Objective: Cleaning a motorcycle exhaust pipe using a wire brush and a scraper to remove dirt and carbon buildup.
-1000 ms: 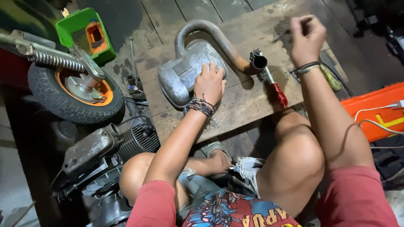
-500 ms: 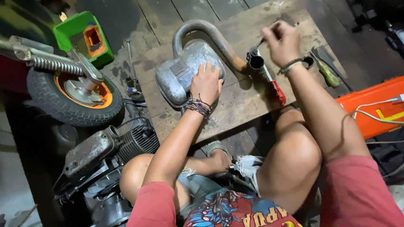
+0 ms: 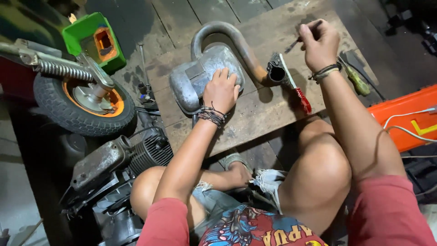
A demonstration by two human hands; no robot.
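A dull silver exhaust muffler point(image 3: 195, 75) with a curved rusty pipe point(image 3: 236, 43) lies on a wooden board point(image 3: 255, 114). My left hand point(image 3: 221, 89) presses flat on the muffler body, fingers spread. My right hand point(image 3: 318, 43) hovers above the board's far right part, just past the pipe's open end point(image 3: 274, 74), pinching a thin dark tool point(image 3: 298, 41) that points left and down. A red-handled wire brush point(image 3: 293, 89) lies on the board beside the pipe mouth.
A small wheel with an orange rim point(image 3: 86, 102) and a spring stands at left. A green box point(image 3: 94, 41) sits behind it. An engine point(image 3: 118, 159) is by my left knee. A green-handled screwdriver point(image 3: 357, 79) and an orange case point(image 3: 405, 118) lie at right.
My right hand drew in from the far right toward the pipe's open end, then rose slightly with the thin tool. My left hand stayed on the muffler.
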